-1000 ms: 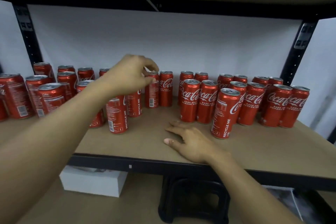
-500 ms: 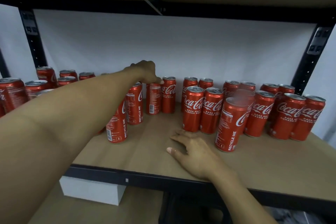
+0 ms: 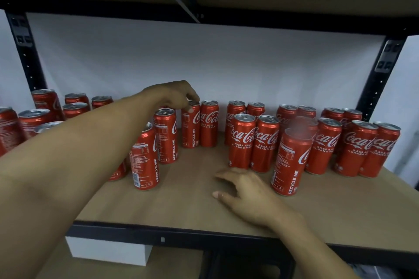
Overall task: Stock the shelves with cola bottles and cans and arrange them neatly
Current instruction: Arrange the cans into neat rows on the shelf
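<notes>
Several red cola cans stand upright on the brown shelf board (image 3: pixel 195 197). My left hand (image 3: pixel 174 95) reaches to the back middle and grips the top of one back can (image 3: pixel 190 128) with curled fingers; a second can (image 3: pixel 209 123) stands right beside it. Two more cans (image 3: pixel 165 136) (image 3: pixel 144 157) trail forward in a diagonal line under my left forearm. My right hand (image 3: pixel 246 192) rests flat on the board, fingers spread, holding nothing. Just to its right one lone can (image 3: pixel 291 162) stands in front of the right group (image 3: pixel 353 147).
More cans crowd the left end of the shelf (image 3: pixel 34 120), partly hidden by my left arm. Black uprights (image 3: pixel 25 52) (image 3: pixel 378 79) frame the bay, with an upper shelf beam (image 3: pixel 204 18) overhead. A white box (image 3: pixel 108 253) lies on the lower level.
My left hand has reached farther back and lowered onto the top of the back can. The view has shifted closer to the shelf. My right hand has stayed flat on the board.
</notes>
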`<state>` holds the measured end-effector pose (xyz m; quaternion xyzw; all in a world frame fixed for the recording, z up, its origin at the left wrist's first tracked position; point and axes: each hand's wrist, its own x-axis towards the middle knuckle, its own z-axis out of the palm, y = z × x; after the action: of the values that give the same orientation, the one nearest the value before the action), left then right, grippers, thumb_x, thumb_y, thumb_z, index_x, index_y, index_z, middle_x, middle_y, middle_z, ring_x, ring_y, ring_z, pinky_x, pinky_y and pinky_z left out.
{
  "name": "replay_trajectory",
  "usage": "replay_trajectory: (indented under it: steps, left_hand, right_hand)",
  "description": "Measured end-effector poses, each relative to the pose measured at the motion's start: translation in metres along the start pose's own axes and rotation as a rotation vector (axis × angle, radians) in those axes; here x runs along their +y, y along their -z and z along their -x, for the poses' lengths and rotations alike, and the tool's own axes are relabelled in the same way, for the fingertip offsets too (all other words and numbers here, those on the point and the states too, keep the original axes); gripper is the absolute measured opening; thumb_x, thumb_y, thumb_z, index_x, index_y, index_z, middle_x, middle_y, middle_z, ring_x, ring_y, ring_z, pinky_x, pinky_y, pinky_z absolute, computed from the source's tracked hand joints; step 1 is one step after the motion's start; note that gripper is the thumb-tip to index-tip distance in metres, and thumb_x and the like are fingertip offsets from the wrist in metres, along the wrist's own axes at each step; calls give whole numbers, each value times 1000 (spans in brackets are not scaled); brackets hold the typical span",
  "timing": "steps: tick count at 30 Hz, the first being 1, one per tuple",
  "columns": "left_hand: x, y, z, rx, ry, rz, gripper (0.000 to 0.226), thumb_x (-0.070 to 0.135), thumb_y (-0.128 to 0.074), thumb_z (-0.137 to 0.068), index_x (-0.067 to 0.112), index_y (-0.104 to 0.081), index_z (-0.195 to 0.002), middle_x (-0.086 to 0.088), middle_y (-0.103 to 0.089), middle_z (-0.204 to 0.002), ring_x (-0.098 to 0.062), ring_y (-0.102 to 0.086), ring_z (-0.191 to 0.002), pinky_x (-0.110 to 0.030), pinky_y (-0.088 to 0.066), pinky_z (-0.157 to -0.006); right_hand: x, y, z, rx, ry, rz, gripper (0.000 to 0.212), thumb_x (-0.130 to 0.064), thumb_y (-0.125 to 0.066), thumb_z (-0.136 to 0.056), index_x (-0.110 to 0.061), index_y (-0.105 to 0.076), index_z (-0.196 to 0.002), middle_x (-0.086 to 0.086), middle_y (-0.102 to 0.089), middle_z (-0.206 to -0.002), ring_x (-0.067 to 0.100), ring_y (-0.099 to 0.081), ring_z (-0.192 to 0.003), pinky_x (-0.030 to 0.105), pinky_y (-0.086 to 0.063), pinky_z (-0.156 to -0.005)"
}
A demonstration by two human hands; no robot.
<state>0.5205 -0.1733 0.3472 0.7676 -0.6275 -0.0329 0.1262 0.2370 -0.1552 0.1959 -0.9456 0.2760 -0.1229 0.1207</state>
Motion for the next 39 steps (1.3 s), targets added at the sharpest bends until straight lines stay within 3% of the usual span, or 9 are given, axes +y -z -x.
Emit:
replay_trajectory:
  steps: [7,11,14,17,24,28,33,37,39]
  left_hand:
    - [-11,-3,2,5,8,65,58,11,-72,-89,27,-55,-142,3,-53,-147,-21,-51,-132,-43,-44,-107]
    - [-11,-6,6,34,10,72,55,12,-72,-90,24,-54,-141,0,-54,-145,-24,-52,-131,-49,-45,-108]
    - [-10,-10,8,58,-21,18,50,11,-68,-92,21,-57,-140,-2,-56,-143,-23,-54,-128,-44,-46,-107]
    - [-8,-11,11,82,-15,-27,50,12,-67,-93,22,-56,-141,-3,-53,-145,-26,-52,-129,-42,-47,-105]
    - [-5,-8,16,99,-45,-74,48,5,-65,-92,21,-61,-137,-4,-61,-137,-26,-61,-118,-38,-53,-93]
    - [-13,-4,10,90,-73,-39,48,1,-65,-91,21,-63,-134,-4,-62,-135,-27,-61,-117,-34,-51,-84]
    - [-31,0,3,26,-114,38,47,0,-67,-88,24,-67,-128,0,-65,-131,-22,-62,-116,-41,-56,-92]
    - [-33,5,-3,32,-125,126,30,28,-73,-90,25,-70,-119,5,-68,-123,-15,-64,-105,-35,-55,-86]
    - [-31,2,-9,80,-80,55,44,49,-70,-89,20,-65,-122,3,-64,-121,-17,-61,-102,-34,-51,-83]
  right_hand:
    - [-23,66,-39,221,65,-120,46,-30,-73,-92,-27,-61,-137,-4,-68,-127,6,-63,-111,26,-51,-100]
    - [-28,104,-65,352,94,-109,34,-20,-74,-90,-22,-70,-124,-4,-75,-106,6,-68,-95,22,-52,-93]
    - [-31,125,-82,384,98,-28,31,-20,-71,-92,-22,-70,-123,-3,-74,-106,8,-67,-96,21,-50,-91]
    - [-31,134,-102,349,86,76,35,-20,-69,-93,-19,-68,-128,3,-71,-116,14,-67,-100,29,-51,-96]
    - [-33,128,-141,89,-52,232,55,-27,-69,-94,-25,-50,-146,2,-47,-150,22,-49,-131,28,-39,-96]
    - [-30,119,-162,63,-102,224,59,-24,-68,-95,-25,-45,-149,3,-42,-154,25,-44,-136,35,-42,-103]
    - [-25,114,-189,7,-97,240,53,-33,-66,-96,-24,-49,-146,2,-48,-150,25,-50,-132,37,-46,-103]
    - [-19,116,-203,11,-59,242,42,-25,-70,-93,-22,-60,-133,4,-56,-138,23,-56,-119,30,-47,-87]
    - [-14,120,-206,14,-44,258,43,-19,-75,-89,-21,-62,-129,4,-58,-133,20,-57,-110,30,-47,-84]
